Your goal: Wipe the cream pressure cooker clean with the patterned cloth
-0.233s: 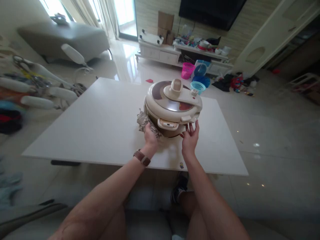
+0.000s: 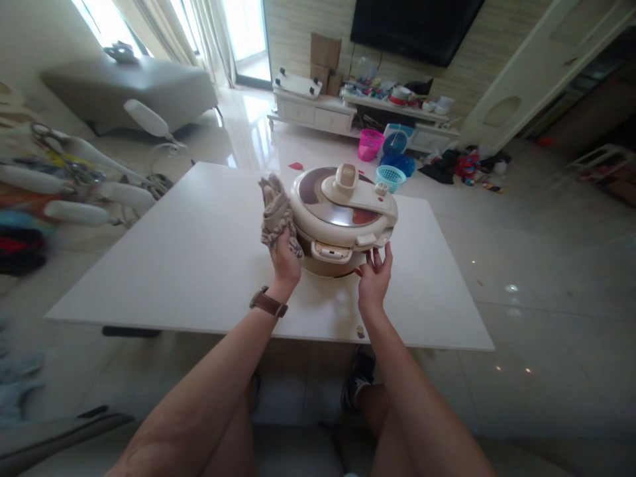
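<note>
A cream electric pressure cooker (image 2: 322, 228) with a shiny lid and a knob on top stands on the white table (image 2: 199, 265). My left hand (image 2: 287, 262) is closed around a crumpled grey-brown patterned cloth (image 2: 275, 212), which is up against the cooker's left side. At the cooker's lower front right, my right hand (image 2: 375, 278) has its fingers spread and stretched upward, the tips touching the edge below the lid. The cooker's far side is hidden.
A small cartoon sticker (image 2: 360, 332) is near the table's front edge. Beyond the table are a pink basket (image 2: 370, 144), a light blue basket (image 2: 390, 177) and a low white cabinet (image 2: 318, 116). White padded equipment (image 2: 79, 212) stands at the left.
My left hand has moved up and left with the cloth, from the cooker's lower front left to its left side. My right hand keeps its place at the cooker.
</note>
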`<act>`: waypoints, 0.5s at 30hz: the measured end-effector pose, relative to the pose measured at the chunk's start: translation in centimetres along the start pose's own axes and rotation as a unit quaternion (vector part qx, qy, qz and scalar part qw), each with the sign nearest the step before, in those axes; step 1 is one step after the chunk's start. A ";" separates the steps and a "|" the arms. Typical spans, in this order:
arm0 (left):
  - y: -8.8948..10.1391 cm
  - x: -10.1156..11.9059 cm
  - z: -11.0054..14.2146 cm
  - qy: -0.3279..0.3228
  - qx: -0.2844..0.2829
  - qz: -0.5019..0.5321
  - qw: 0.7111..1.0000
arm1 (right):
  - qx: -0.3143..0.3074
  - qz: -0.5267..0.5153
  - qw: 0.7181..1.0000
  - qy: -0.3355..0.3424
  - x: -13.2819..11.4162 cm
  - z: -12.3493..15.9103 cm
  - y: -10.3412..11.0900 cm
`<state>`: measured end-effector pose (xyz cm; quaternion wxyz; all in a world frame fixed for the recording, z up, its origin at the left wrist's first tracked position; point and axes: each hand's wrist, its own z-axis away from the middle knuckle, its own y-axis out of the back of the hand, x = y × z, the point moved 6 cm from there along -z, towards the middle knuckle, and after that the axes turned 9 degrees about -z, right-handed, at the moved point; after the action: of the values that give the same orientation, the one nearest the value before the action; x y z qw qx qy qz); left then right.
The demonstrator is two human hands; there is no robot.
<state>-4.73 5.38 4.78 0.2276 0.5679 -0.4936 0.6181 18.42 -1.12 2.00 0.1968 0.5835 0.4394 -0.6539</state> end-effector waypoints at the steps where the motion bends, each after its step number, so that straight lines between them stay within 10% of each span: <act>1: -0.6 1.5 0.5 -0.044 -0.058 -0.039 0.997 | -0.001 -0.002 1.000 -0.001 0.0 0.0 0.0; 6: -2.9 5.2 2.7 -0.114 -0.253 -0.160 0.947 | -0.007 -0.001 1.000 -0.007 -0.1 0.0 0.1; 15: -0.4 -1.4 -2.3 -0.017 -0.013 0.009 1.000 | -0.007 0.011 1.000 -0.005 0.1 -0.1 0.3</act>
<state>-5.21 7.94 3.94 0.2212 0.5709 -0.5107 0.6036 18.64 -1.18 1.79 0.2100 0.5834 0.4363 -0.6520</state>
